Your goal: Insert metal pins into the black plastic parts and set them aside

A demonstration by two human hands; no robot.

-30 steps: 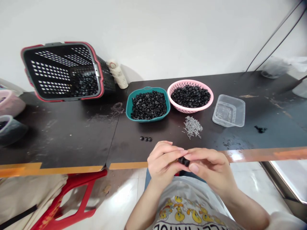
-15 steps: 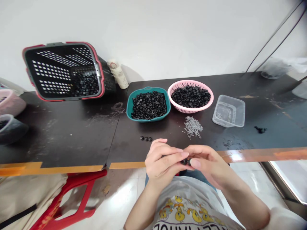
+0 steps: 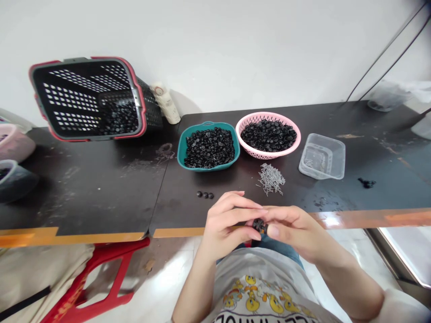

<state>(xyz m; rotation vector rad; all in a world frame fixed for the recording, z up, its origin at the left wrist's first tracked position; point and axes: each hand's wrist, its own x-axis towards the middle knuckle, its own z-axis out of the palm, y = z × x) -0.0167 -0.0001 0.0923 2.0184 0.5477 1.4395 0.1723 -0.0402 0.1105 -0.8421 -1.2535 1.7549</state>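
Observation:
My right hand [image 3: 296, 229] pinches a small black plastic part [image 3: 258, 225] with its thumb and fingertips, just off the table's front edge. The part looks round with a ribbed or slotted face; its exact kind is unclear. On its other side, my left hand [image 3: 229, 222] has its thumb and curled fingers around the same part, fingertips meeting those of my right hand. Three black round caps [image 3: 205, 194] lie in a row on the table to the left. Behind my hands is a loose pile of thin grey metal pins [image 3: 271, 179].
A teal basket [image 3: 181, 152] and a pink basket [image 3: 298, 141] hold many small black parts. A clear plastic box [image 3: 339, 157] with a few pins stands right. A tilted dark crate [image 3: 144, 112], a bottle [image 3: 168, 107] and tubs are leftward. A red stool [image 3: 117, 273] sits below.
My left thumb and fingers have spread apart a little, so more of the black part shows between my hands. The things on the table have not moved.

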